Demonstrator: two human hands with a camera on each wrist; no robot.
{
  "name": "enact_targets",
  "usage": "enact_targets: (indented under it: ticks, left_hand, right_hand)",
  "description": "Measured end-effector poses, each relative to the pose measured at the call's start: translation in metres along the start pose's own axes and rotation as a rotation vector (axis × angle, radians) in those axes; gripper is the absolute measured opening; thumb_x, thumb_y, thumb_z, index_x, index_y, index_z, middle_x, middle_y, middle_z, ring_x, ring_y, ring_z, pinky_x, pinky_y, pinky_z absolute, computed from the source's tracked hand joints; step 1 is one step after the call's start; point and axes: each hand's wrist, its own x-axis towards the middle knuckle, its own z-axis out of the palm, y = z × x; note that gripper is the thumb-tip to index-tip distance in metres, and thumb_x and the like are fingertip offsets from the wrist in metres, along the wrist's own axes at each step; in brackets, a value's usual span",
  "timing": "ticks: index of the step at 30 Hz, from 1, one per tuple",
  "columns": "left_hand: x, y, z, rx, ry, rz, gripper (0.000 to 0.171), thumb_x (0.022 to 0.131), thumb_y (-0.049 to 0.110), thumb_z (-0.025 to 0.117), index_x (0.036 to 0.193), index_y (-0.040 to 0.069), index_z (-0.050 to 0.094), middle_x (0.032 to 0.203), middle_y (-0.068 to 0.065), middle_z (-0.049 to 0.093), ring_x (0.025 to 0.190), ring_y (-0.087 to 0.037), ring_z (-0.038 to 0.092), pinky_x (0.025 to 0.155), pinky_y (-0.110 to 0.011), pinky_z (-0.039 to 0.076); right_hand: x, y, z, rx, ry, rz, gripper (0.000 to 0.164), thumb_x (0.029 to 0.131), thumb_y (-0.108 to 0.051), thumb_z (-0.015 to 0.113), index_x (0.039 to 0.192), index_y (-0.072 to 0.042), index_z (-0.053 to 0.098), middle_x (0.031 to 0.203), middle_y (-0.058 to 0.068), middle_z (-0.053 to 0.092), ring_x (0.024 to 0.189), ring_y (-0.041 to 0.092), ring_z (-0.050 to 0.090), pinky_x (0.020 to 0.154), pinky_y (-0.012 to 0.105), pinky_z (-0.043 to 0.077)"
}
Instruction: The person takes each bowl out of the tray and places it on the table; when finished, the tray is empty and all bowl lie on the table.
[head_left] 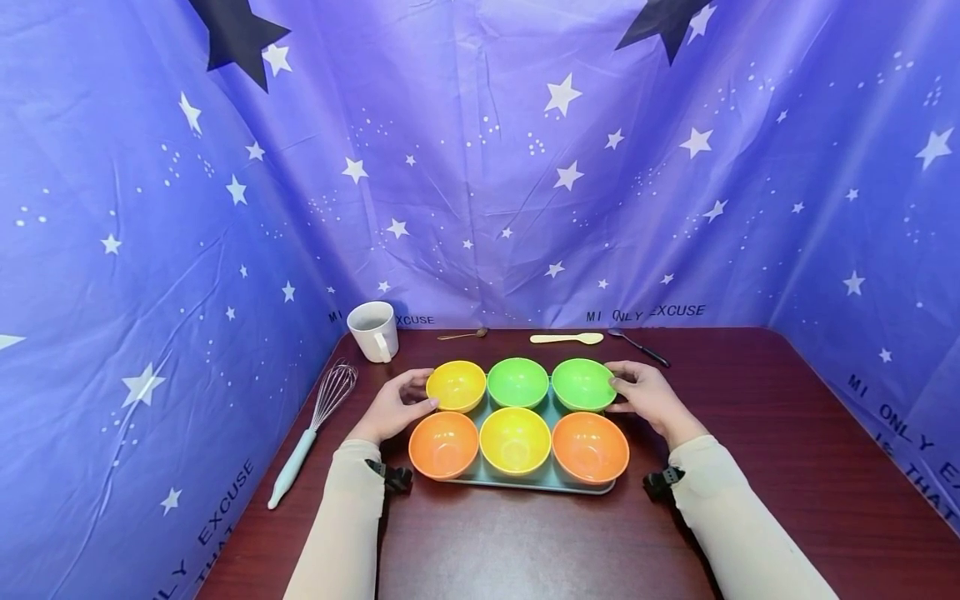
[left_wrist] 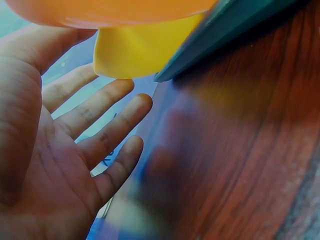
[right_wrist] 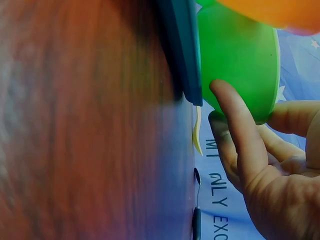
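- The step in hand seems to be the settling of the two outer rear bowls on the tray [head_left: 528,482], which lies on the desk [head_left: 510,542].
- The left hand [head_left: 388,410] is at the outer side of the rear yellow bowl [head_left: 456,386]; its fingers are spread and nearly straight, without a firm grasp. How much they press, I cannot tell.
- The right hand [head_left: 651,398] pinches the rear green bowl [head_left: 583,384] at its outer side, with the thumb at the rim and a finger against the wall below.
- Both bowls reach out past the tray's ends, so it would be good to guide them inward gently and equally.
- The middle green bowl [head_left: 517,383] is between them, very near; too strong a push could shift it also.
- Contact low on the wall should be safer than on the rim, because pressure on the rim may tilt a bowl.
- The left orange bowl [head_left: 444,447] and the right orange bowl [head_left: 590,448] are just in front, so the wrists should keep away from them.
- Before letting go, one should check that each base rests flat.
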Motion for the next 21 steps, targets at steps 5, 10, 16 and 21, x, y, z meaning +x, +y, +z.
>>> enact_targets:
  ticks: [5,10,16,21]
  left_hand:
    - [-0.002,0.006,0.0,0.0,0.002,0.006,0.057,0.093,0.004,0.078,0.143,-0.009,0.055,0.125,-0.033,0.064,0.108,-0.048,0.064,0.095,-0.063,0.051]
    - [-0.001,0.003,0.001,-0.002,0.003,-0.008,0.058,0.092,0.003,0.078,0.144,-0.008,0.055,0.126,-0.033,0.064,0.108,-0.049,0.064,0.096,-0.065,0.049]
    - [-0.001,0.006,0.001,-0.018,-0.002,-0.02,0.059,0.092,0.002,0.078,0.145,-0.008,0.054,0.126,-0.033,0.064,0.11,-0.053,0.062,0.097,-0.067,0.048]
    - [-0.001,0.005,0.001,-0.016,-0.002,-0.019,0.059,0.092,0.002,0.078,0.145,-0.008,0.054,0.126,-0.033,0.064,0.11,-0.053,0.062,0.097,-0.067,0.048]
  right_hand:
    - [-0.001,-0.004,-0.007,0.015,0.019,-0.023,0.048,0.11,-0.002,0.047,0.154,0.013,0.037,0.148,0.036,0.043,0.105,0.024,0.069,0.083,0.044,0.061]
    - [-0.004,-0.006,-0.02,0.028,0.04,-0.036,0.048,0.11,-0.002,0.046,0.155,0.013,0.035,0.148,0.037,0.041,0.1,0.018,0.07,0.082,0.042,0.061]
    - [-0.009,-0.009,-0.035,0.035,0.07,-0.037,0.049,0.11,-0.001,0.046,0.155,0.014,0.034,0.143,0.037,0.04,0.094,0.01,0.069,0.082,0.04,0.061]
    - [-0.012,-0.006,-0.048,0.014,0.102,-0.028,0.049,0.11,-0.002,0.046,0.155,0.015,0.033,0.141,0.037,0.041,0.091,0.007,0.068,0.081,0.038,0.061]
